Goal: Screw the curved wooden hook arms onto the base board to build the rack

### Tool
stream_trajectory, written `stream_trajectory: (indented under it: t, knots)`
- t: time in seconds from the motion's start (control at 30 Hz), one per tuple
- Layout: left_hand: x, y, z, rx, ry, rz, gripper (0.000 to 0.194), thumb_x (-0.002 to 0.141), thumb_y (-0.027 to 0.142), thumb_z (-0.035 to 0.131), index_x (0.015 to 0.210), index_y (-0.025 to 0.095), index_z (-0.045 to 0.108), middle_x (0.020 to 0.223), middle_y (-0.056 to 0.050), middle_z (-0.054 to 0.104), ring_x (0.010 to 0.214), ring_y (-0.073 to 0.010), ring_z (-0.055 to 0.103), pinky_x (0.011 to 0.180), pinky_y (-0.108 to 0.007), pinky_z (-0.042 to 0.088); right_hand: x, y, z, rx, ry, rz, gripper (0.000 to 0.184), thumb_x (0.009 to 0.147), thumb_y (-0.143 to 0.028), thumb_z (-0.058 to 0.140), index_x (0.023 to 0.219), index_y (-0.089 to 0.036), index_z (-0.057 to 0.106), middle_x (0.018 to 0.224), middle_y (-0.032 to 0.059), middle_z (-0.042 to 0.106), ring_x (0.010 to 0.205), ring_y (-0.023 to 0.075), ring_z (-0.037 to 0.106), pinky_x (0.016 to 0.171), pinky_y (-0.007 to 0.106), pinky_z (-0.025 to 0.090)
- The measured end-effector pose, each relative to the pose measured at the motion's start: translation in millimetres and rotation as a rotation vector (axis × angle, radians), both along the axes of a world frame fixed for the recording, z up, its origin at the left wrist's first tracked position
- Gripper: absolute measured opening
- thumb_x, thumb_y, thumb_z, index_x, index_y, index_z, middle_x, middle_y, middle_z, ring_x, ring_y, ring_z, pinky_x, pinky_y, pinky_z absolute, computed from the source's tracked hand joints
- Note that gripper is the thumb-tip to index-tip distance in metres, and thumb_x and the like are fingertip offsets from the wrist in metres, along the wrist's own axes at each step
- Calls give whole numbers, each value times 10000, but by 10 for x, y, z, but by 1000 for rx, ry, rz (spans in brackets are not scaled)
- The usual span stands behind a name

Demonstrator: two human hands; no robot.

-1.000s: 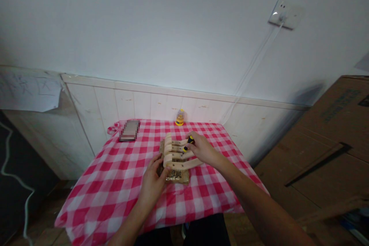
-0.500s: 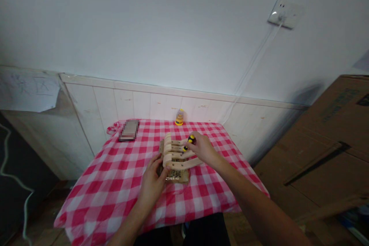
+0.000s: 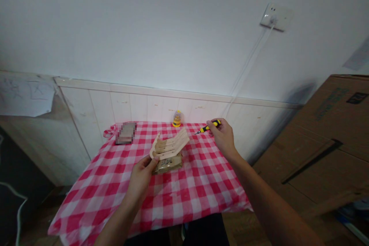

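My left hand [image 3: 143,170] grips the near left end of a pale wooden slatted rack [image 3: 170,147], which has curved ends and small dark holes or screws along its slats. The rack is tilted, its right side raised. Beneath it a brown printed packet [image 3: 170,164] lies on the checked cloth. My right hand [image 3: 223,136] is closed around the yellow and black handle of a screwdriver [image 3: 209,126]. Its metal tip points left, a short distance from the rack's right end and apart from it.
A red and white checked cloth [image 3: 198,184] covers the table. Against the wall stands a small yellow-based clear container [image 3: 177,119]. A blurred-out flat object [image 3: 126,133] lies at the back left. Large cardboard boxes [image 3: 319,153] lean on the right, below a wall socket [image 3: 276,17].
My right hand has lifted the screwdriver off the rack and moved it right and up. My left hand has tilted the rack, raising its right side. The view has shifted slightly.
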State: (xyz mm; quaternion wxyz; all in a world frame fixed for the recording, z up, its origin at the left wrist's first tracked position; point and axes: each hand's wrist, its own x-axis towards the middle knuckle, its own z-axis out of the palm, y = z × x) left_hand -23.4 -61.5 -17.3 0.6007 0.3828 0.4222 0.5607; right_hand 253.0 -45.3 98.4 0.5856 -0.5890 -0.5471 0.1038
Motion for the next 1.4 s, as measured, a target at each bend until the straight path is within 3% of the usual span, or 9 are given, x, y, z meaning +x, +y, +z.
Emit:
stream_trajectory:
  t: [0.1,0.23,0.53,0.83,1.0,1.17,1.4]
  knots:
    - [-39,30,94,-69,-98,33,287,734,369,831,891,133,784,831,-96,810,781,-241,768,749,-331,602,-41,-37,-81,-5,28,16,407,821,-600,668,897,-205,605,740,16,610,632,186,568,555,303,461]
    - [-81,51,93,-100,-183,45,142,749,256,806,839,149,782,819,-78,806,753,-208,764,724,-296,607,-122,-26,-195,-17,46,41,386,800,-573,690,888,-206,611,738,19,618,631,189,566,552,303,456]
    - [-76,10,56,-93,-164,43,353,577,366,938,788,136,773,725,-46,770,662,-184,714,658,-266,570,-113,-42,-164,-25,53,35,360,780,-554,687,866,-212,617,733,16,595,641,195,556,541,305,449]
    - [-82,32,27,-107,-168,39,403,581,400,933,841,138,771,755,-47,782,706,-186,732,691,-268,568,-150,-45,-111,0,54,36,361,787,-543,678,899,-205,623,749,16,601,670,199,571,570,312,467]
    - [-16,-50,34,-69,-100,-4,465,626,488,902,894,133,768,842,-85,808,792,-240,765,748,-327,596,-137,-62,21,46,23,-6,389,831,-536,659,1015,-194,633,802,28,615,720,207,588,604,314,473]
    - [109,-161,-109,8,39,-59,602,673,559,866,1076,126,757,1136,-153,797,983,-305,768,828,-396,620,-244,-50,35,27,-94,95,392,869,-436,654,1181,-201,627,863,24,648,752,194,616,676,313,495]
    - [126,-137,-429,131,206,12,471,727,489,842,1079,182,778,1357,-153,706,1269,-350,652,1026,-452,554,-433,137,-327,-117,-250,227,177,794,-259,710,955,-234,643,792,-10,649,737,190,607,685,299,472]
